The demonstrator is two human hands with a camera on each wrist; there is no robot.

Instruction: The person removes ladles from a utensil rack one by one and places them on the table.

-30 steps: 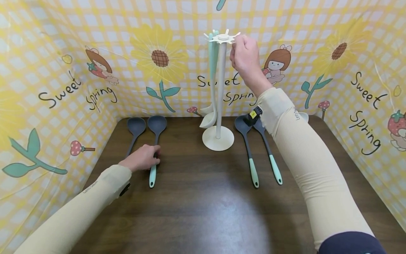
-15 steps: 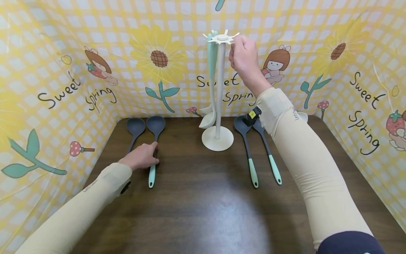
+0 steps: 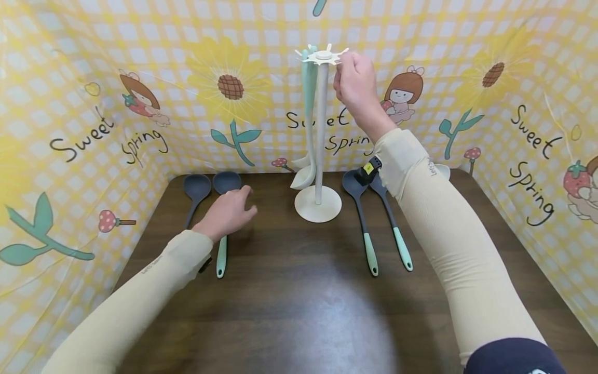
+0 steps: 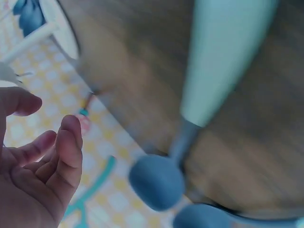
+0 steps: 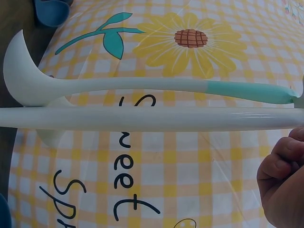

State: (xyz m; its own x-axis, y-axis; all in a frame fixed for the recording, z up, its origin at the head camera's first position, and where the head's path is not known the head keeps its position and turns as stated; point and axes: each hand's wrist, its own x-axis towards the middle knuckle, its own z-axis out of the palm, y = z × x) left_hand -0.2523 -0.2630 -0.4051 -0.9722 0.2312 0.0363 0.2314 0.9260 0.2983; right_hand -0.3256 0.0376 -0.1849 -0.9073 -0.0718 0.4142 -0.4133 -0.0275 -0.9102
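Observation:
My right hand (image 3: 357,85) has its fingers curled at the arm tips atop a white utensil stand (image 3: 321,130), gripping one arm. In the right wrist view that hand is partly cut off beside the pole. A white ladle (image 5: 118,85) with a mint handle hangs on the stand's left side, a second white utensil behind it. Above the table at left, my left hand (image 3: 229,213) has its thumb and fingers apart, nothing between them. It overlaps a dark grey spoon (image 3: 227,182) with a mint handle, which also shows in the left wrist view, lying on the table.
Another dark spoon (image 3: 196,184) lies farther left. Two more, a nearer spoon (image 3: 366,218) and a farther spoon (image 3: 393,218), lie right of the stand's round base (image 3: 317,210). A white utensil (image 3: 443,170) is half hidden behind the right sleeve. Patterned cloth walls (image 3: 261,31) enclose the wooden table (image 3: 280,311).
My left hand has let go of the dark spoon's handle and moved up and to the right. The spoon stays where it lay. My right hand keeps its place at the stand's top.

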